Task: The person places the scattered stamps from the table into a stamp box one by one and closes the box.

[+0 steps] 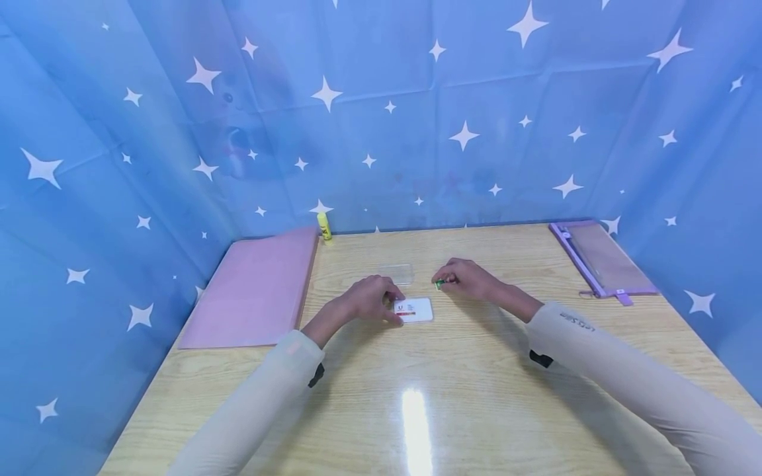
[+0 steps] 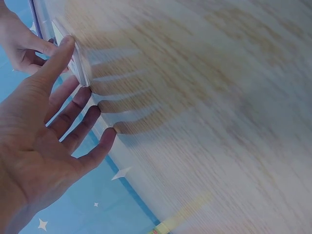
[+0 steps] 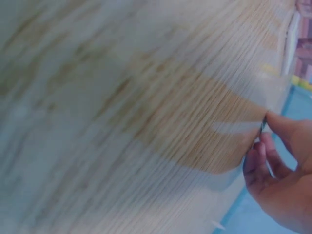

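A shallow clear plastic case with a white printed card [image 1: 417, 310] in it lies flat on the wooden table [image 1: 476, 396]. My left hand [image 1: 374, 299] holds the case at its left end, thumb at the near edge and fingertips at the far side. In the left wrist view, the case's edge [image 2: 84, 73] shows between thumb and index finger, with the other fingers of the left hand [image 2: 53, 126] spread by the tabletop. Just right of the case, my right hand [image 1: 467, 279] pinches a small green-and-white piece [image 1: 440, 284] close over the table; its kind is too small to tell.
Behind the left hand lies a clear plastic lid [image 1: 397, 274]. A pink folder [image 1: 256, 291] covers the table's left side, with a yellow glue stick [image 1: 324, 226] at its far corner. A purple-edged zip pouch [image 1: 607, 258] lies at the far right. A starry blue curtain [image 1: 381, 119] hangs behind.
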The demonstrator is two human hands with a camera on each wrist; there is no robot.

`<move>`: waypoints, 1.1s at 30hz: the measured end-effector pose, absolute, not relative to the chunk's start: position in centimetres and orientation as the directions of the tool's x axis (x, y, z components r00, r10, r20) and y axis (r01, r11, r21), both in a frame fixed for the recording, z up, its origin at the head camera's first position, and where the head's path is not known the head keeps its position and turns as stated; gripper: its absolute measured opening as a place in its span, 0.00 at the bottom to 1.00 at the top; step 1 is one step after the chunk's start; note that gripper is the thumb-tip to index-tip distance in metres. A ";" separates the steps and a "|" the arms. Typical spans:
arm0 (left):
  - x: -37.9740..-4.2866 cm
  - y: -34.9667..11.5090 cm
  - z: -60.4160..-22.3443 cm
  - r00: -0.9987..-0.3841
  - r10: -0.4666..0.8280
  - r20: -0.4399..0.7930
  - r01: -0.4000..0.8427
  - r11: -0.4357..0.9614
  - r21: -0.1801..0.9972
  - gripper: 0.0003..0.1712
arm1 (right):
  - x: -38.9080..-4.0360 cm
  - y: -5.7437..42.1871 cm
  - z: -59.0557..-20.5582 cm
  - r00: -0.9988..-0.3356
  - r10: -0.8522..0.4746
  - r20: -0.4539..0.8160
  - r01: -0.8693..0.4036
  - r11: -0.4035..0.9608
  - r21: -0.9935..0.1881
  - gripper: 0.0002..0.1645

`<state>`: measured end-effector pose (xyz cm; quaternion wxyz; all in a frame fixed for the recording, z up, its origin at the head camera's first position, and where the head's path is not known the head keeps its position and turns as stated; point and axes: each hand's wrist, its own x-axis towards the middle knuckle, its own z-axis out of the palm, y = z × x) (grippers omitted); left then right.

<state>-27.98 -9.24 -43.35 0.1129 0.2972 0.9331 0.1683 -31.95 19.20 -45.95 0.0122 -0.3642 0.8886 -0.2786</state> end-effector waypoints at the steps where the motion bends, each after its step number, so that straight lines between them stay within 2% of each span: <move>1: -28.0 -9.2 -43.4 -0.798 0.593 -0.110 0.518 0.767 0.380 0.30 | -31.9 19.2 -46.0 -0.735 -0.653 0.183 -0.640 0.581 -0.503 0.11; 12: -28.2 -9.3 -43.6 -0.796 0.595 -0.116 0.517 0.766 0.382 0.32 | -31.7 19.3 -46.1 -0.732 -0.657 0.182 -0.644 0.580 -0.499 0.12; 21: -28.2 -9.4 -43.7 -0.789 0.606 -0.105 0.531 0.758 0.379 0.31 | -31.4 19.2 -46.0 -0.760 -0.630 0.159 -0.604 0.596 -0.529 0.15; 33: -28.1 -9.4 -43.5 -0.787 0.608 -0.102 0.534 0.755 0.381 0.31 | -31.6 19.2 -46.2 -0.747 -0.629 0.217 -0.629 0.561 -0.539 0.14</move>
